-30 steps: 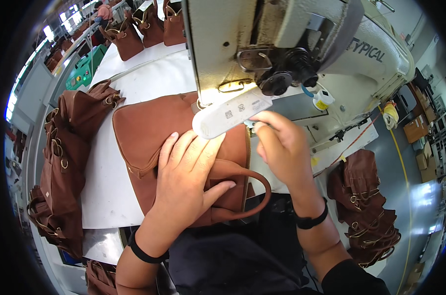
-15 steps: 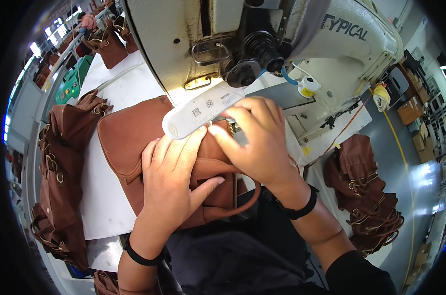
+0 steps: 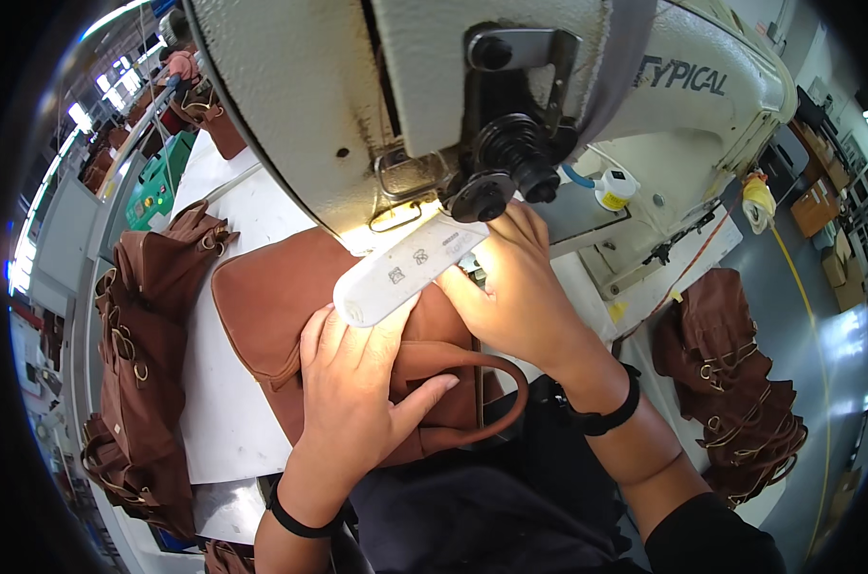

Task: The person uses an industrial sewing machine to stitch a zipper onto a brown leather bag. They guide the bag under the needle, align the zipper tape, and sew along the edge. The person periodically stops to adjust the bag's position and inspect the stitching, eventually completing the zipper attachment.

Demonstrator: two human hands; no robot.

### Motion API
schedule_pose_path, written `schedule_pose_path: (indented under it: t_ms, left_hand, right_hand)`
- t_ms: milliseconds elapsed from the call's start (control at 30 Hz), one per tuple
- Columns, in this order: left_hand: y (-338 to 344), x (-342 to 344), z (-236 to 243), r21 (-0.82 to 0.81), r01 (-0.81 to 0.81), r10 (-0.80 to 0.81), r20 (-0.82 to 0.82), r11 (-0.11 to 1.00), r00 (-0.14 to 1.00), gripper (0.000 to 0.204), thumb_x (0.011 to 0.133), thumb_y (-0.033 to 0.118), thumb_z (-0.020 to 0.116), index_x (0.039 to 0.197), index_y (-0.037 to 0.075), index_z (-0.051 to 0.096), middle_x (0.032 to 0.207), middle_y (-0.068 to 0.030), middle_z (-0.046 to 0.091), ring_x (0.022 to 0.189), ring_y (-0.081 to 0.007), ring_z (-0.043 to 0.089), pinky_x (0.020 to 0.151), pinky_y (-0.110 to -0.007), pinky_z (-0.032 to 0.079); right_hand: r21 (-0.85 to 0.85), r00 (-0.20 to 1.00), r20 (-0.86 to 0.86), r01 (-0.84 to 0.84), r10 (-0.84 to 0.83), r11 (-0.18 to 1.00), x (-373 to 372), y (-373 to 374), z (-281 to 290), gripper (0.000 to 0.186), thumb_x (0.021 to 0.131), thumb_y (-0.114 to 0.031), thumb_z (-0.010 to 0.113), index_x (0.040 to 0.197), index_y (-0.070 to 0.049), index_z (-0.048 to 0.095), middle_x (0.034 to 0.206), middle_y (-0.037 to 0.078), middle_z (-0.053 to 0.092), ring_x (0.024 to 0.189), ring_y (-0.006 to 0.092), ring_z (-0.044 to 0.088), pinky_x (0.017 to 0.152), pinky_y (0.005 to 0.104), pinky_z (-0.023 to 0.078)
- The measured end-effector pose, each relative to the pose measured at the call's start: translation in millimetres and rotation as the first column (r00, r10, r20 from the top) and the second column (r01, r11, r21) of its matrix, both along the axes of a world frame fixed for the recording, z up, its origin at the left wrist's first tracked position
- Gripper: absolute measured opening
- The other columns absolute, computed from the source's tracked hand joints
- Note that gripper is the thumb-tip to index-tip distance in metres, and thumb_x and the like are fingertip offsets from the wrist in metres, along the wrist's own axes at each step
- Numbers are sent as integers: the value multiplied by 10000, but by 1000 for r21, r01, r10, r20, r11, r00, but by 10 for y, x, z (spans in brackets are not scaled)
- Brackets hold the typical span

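A brown leather handbag (image 3: 271,297) lies under the head of a sewing machine (image 3: 300,105), its looped handle (image 3: 510,383) toward me. My left hand (image 3: 352,387) rests flat on the bag with its fingers stretched out and thumb apart, fingertips at the edge of a long white rounded guard (image 3: 395,277). Beside the guard's right end, my right hand (image 3: 525,297) is curled, thumb bent down at the bag's far edge. Its fingertips are hidden behind the guard and machine parts, so what they grip cannot be seen. The needle area is hidden too.
Brown bags with metal rings (image 3: 137,383) are heaped on the left of the white table (image 3: 219,421). More brown bags (image 3: 730,383) lie at the right. A small white bottle (image 3: 615,188) sits by the machine arm. A person (image 3: 180,67) is far off at upper left.
The view has shifted, so the scene sits lower and further right. My right fingers have moved up behind the guard's right end. My left hand stays flat on the bag.
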State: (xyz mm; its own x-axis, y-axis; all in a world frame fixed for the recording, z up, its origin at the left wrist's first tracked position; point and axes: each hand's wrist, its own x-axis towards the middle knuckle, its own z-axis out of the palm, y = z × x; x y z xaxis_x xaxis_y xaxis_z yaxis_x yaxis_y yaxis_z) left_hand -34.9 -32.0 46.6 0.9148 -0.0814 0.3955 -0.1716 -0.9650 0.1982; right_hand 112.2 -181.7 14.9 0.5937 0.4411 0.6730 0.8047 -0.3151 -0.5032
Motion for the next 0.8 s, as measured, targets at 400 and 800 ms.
schedule_pose_path:
  t_ms: [400, 800]
  left_hand:
    - [-11, 38, 50, -29, 2, -2, -5, 1000, 1000, 854, 703, 334, 903, 1432, 44, 564, 1450, -147, 605, 1328, -330, 554, 1092, -444, 375]
    - [0, 31, 16, -10, 25, -25, 2, 1000, 1000, 807, 678, 243, 897, 1396, 42, 589, 1416, -167, 615, 1320, -388, 544, 1122, -493, 378]
  right_hand:
    - [51, 999, 36, 32, -34, 998, 20, 66, -41, 117, 860, -103, 669, 957, -52, 627, 1068, 98, 646, 1156, 311, 573, 1133, 534, 333]
    - [75, 1000, -24, -16, 18, 997, -15, -65, 32, 139, 862, -89, 707, 973, -45, 636, 1002, 134, 661, 1038, 344, 620, 1042, 457, 426]
